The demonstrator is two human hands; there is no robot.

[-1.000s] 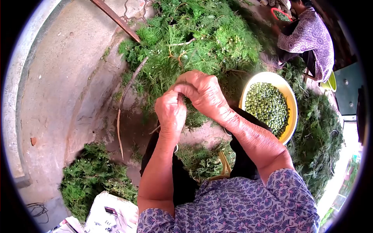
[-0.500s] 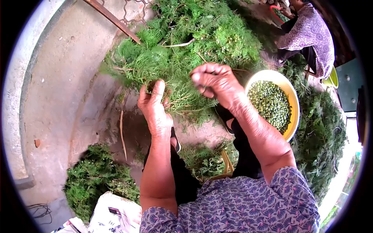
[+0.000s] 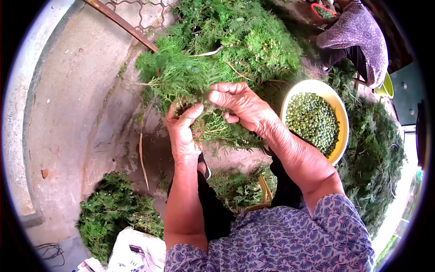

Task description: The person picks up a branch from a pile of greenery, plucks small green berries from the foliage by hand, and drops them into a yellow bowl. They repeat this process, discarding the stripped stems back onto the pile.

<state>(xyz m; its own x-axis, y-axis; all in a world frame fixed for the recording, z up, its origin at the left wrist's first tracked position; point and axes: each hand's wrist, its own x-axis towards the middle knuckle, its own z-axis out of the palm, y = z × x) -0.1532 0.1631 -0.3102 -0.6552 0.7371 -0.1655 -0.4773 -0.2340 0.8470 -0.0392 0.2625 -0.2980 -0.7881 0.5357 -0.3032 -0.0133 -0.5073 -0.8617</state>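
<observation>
My left hand (image 3: 182, 133) is closed around the stem end of a leafy evergreen branch (image 3: 181, 75), whose feathery green sprays fan out above and to the right of the fingers. Close beside it, my right hand (image 3: 244, 106) has thumb and fingers drawn together against the foliage; whatever lies between the fingertips is too small to see. To the right of my right forearm stands a yellow bowl (image 3: 286, 102) holding many small round green cones or berries (image 3: 312, 120).
A large heap of cut evergreen branches (image 3: 258, 41) lies ahead, with more heaps at right (image 3: 371, 154) and lower left (image 3: 113, 208). A white sack (image 3: 138, 251) lies at lower left. Another person (image 3: 355, 41) crouches at upper right near a red-rimmed basket (image 3: 322, 9).
My right hand has moved left and slightly down, into the foliage beside my left hand. My left hand has shifted slightly right and down with the branch.
</observation>
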